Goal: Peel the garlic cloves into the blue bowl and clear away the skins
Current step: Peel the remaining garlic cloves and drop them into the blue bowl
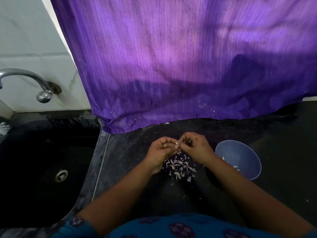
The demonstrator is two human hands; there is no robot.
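Between the curled fingertips of both hands sits a garlic clove, pale and small, pinched from either side: the left hand curls round it from below while the right hand picks at its skin with thumb and forefinger. Directly beneath the fingers lies the heap of garlic skins on the dark countertop; to the right of the right hand's knuckles stands the blue bowl, with a few peeled cloves inside. The likely slips: the bare clove could squirt from the pinch and drop among the skins or roll toward the sink left of the fingers; loose flakes could drift into the bowl or cling to the purple curtain beyond the fingertips. No brand, label or writing is legible anywhere.
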